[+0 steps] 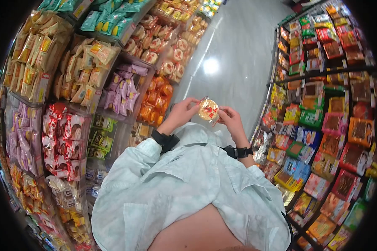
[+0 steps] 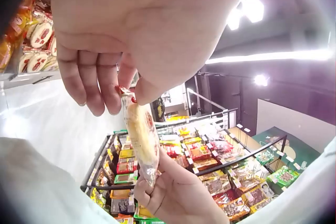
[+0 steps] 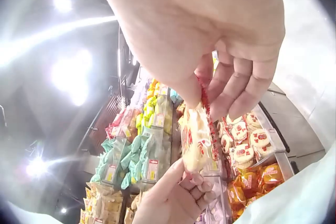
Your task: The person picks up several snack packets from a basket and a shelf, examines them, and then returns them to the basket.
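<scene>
Held up in front of the body is a round, pale pastry [image 1: 208, 109] in a clear wrapper with red print. My left hand [image 1: 182, 113] pinches one edge of the wrapper between thumb and fingers. On the opposite edge, my right hand [image 1: 232, 121] pinches the wrapper's other end. Seen edge-on in the left wrist view, the pastry [image 2: 143, 137] looks thick in the middle and flattens toward the pinched ends. In the right wrist view, the red-trimmed wrapper end [image 3: 203, 92] lies at the right thumb and fingertips.
Clear bins on the left hold purple packets [image 1: 123, 90], orange-wrapped cakes [image 1: 155, 102] and round pastries with red print [image 1: 174, 62]. On the right, a black-framed rack [image 1: 322, 75] carries many colourful snack packs. A grey aisle floor [image 1: 234, 50] runs between them.
</scene>
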`<state>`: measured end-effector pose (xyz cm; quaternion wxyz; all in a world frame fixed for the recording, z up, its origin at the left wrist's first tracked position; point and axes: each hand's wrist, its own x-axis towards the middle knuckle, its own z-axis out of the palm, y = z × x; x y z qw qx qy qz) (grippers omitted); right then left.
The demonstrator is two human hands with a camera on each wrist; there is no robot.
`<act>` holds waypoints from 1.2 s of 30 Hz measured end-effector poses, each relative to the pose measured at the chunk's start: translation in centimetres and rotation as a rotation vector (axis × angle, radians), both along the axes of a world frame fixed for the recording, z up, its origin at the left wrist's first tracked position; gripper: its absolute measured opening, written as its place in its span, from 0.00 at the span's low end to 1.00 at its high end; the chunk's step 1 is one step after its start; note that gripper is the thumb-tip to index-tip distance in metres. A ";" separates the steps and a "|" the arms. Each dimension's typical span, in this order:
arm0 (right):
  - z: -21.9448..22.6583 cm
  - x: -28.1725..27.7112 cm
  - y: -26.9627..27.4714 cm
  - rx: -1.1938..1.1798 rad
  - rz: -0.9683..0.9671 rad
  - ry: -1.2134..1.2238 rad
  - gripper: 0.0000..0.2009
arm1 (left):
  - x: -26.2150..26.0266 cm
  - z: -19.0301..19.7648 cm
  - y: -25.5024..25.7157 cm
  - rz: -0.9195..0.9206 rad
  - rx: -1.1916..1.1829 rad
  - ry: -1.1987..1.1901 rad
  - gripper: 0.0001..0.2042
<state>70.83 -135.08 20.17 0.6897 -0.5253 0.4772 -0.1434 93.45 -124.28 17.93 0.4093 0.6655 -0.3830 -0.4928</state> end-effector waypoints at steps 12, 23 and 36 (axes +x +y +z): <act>-1.8 16.7 -13.1 0.182 0.218 -0.093 0.13 | 10.0 -3.1 4.4 0.469 -0.030 -0.084 0.20; -7.3 38.9 -22.3 -0.076 0.480 -0.016 0.24 | -4.0 -2.5 14.3 1.633 0.071 0.106 0.13; -12.4 34.1 -18.5 -0.233 1.114 -0.094 0.10 | -26.0 0.3 1.4 1.967 0.187 0.324 0.13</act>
